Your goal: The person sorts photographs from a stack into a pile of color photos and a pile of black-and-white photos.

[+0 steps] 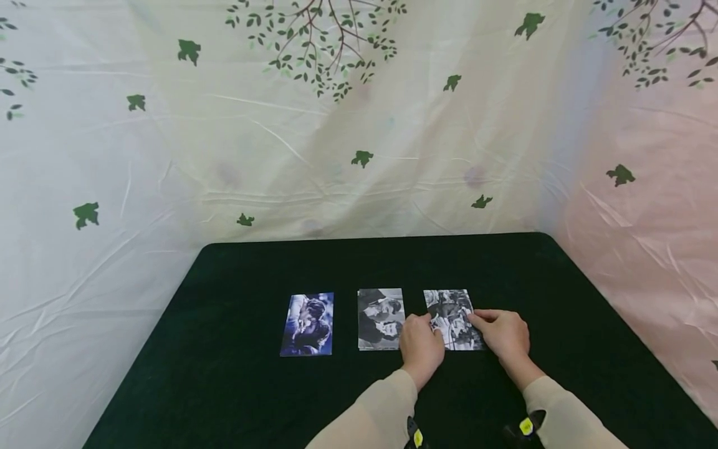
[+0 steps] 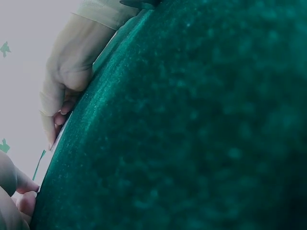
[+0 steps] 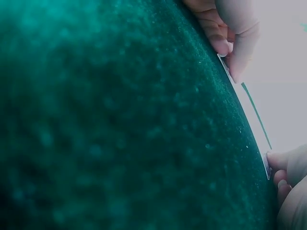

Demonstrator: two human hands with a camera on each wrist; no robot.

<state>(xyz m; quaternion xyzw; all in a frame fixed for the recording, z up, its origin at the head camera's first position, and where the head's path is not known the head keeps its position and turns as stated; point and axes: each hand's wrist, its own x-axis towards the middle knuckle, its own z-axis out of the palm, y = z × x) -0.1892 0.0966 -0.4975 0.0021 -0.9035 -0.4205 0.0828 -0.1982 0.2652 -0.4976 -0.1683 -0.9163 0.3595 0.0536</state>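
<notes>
A black-and-white photo card (image 1: 450, 312) lies on the dark green cloth, the rightmost of three picture spots in the head view. My left hand (image 1: 422, 349) pinches its left edge near the lower corner. On the opposite side, my right hand (image 1: 506, 335) holds the right edge between thumb and fingers. Seen side-on in the right wrist view, the card (image 3: 253, 120) is a thin pale strip at the cloth, with fingertips at both ends. Just left of my left hand is another black-and-white photo card (image 1: 380, 318), its edges showing a slight stack.
A blue-purple photo card (image 1: 307, 324) lies farther left. The green-covered table (image 1: 235, 274) ends at a back edge against a pale curtain (image 1: 291, 156) printed with leaves and branches. A dark band with a yellow tag (image 1: 526, 426) sits at the right sleeve.
</notes>
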